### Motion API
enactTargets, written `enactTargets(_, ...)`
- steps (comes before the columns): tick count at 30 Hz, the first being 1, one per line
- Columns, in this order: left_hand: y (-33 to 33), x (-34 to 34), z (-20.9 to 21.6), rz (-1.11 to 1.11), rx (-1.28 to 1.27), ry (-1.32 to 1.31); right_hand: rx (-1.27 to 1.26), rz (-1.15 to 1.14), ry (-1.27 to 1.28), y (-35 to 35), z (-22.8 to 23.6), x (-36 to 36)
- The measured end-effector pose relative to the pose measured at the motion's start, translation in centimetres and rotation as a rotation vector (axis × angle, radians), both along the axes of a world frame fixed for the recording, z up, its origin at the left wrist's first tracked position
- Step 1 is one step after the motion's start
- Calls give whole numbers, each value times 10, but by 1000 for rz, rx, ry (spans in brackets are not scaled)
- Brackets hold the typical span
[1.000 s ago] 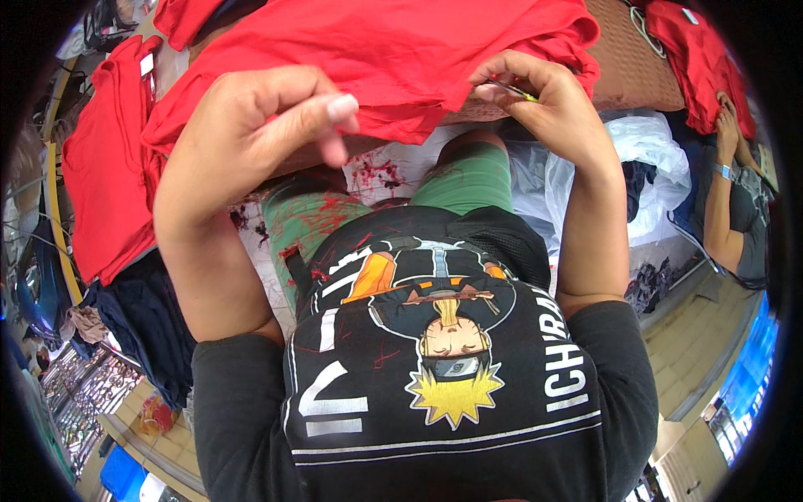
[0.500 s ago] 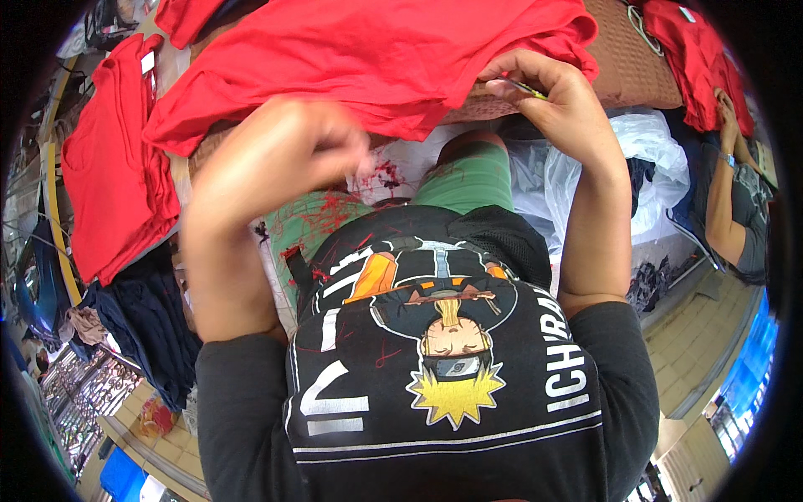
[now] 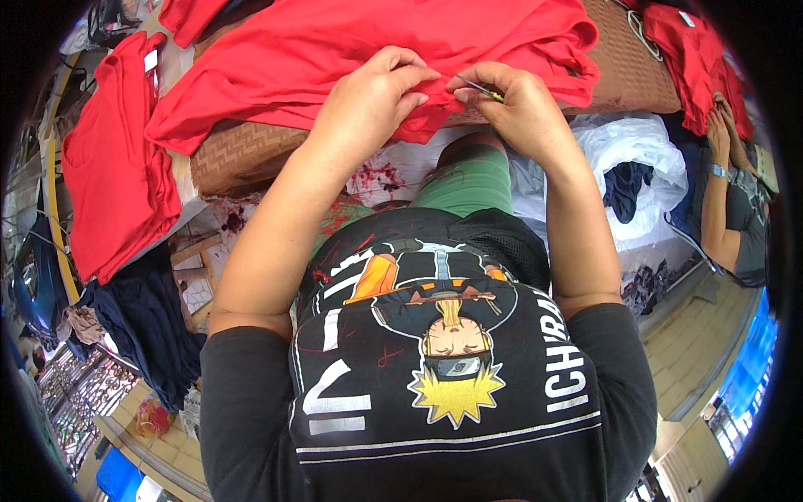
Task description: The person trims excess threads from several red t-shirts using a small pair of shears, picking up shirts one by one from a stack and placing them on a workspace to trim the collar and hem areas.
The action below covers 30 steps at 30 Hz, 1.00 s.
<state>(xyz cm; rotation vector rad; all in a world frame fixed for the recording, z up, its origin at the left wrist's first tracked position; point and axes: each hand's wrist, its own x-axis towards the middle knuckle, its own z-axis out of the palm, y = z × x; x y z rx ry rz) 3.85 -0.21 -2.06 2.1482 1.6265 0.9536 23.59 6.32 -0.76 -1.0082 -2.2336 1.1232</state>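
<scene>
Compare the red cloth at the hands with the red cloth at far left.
The central red cloth spreads wide over a brown patterned surface; the left red cloth runs lengthwise toward the person. The left hand and right hand are at the central red cloth's near edge; no hand touches the left red cloth. A white tag shows near the left red cloth's top; none is visible on the central red cloth. Both are red.

The head-worn fisheye looks down at the hands (image 3: 365, 102) from close above.
</scene>
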Motion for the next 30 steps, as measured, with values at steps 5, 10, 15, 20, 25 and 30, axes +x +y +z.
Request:
enactTargets(5, 0, 0, -4, 9, 47, 30, -19, 6, -3, -2, -4, 2)
enactTargets(10, 4, -1, -2, -24, 21, -93, 7, 12, -27, -2, -4, 0)
enactTargets(15, 5, 8, 3, 0, -140, -254, -18, 5, -13, -1, -10, -1)
enactTargets(20, 7, 11, 2, 22, -377, -523, -40, -10, 8, -2, -5, 2)
enactTargets(25, 9, 8, 3, -12, -436, -457, -152, -11, 103, -1, -15, 3)
enactTargets(30, 9, 10, 5, -42, -302, -257, -73, -24, 38, -7, 1, -1)
